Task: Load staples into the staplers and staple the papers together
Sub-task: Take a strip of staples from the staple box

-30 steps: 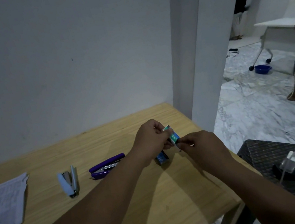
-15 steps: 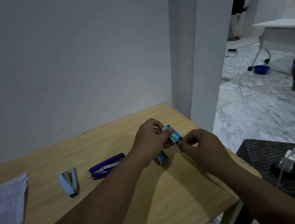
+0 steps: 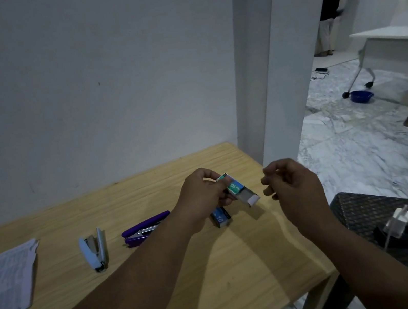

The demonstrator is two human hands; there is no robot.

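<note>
Right now, centre of frame: left hand (image 3: 204,197) grips a green staple box (image 3: 232,184) just above the bench (image 3: 217,273), fingers curled round its sleeve
Drawer: slid out toward the lower right, grey staples (image 3: 246,195) showing inside
Right hand (image 3: 295,187): just right of the drawer, apart from it, fingers loosely curled; whether they pinch anything, cannot tell
Second box: a blue staple box (image 3: 220,217) lies on the bench below the left hand
Staplers: purple stapler (image 3: 145,229) left of centre, hinged open; pale blue stapler (image 3: 93,249) further left, also open
Papers (image 3: 3,282): stack at the left edge of the frame, on the bench
</note>
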